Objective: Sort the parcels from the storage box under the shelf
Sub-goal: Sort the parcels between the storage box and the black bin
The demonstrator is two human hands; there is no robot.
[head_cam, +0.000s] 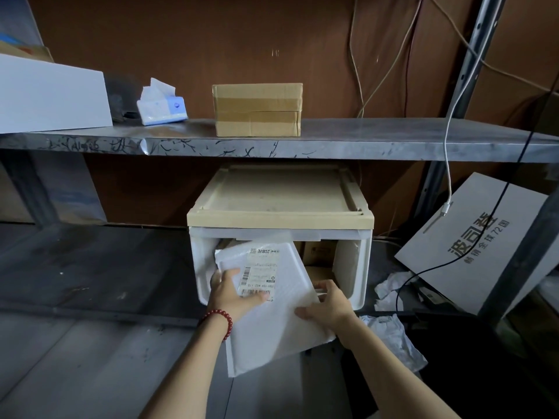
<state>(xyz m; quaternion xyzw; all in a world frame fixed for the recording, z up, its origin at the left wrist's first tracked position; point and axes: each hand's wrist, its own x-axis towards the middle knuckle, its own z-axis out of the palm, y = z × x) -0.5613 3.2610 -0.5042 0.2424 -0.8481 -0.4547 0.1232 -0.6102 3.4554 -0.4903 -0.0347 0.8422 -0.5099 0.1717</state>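
Gripping labelled white mailer (pixel 272 300), both hands; print unreadable.

Brown board wall (pixel 236 40) behind, crossed by hanging cables (pixel 360 55). Scratched grey metal shelf (pixel 378 140) across the middle, held by a perforated steel upright (pixel 472 55) at right. Dusty grey floor (pixel 90 267) below, dimly lit. Leaning against the frame, a grey printed board (pixel 472 246).

metal shelf (pixel 363 137): cardboard box (pixel 257 109), tissue pack (pixel 161 105), white box (pixel 51 95) on top.
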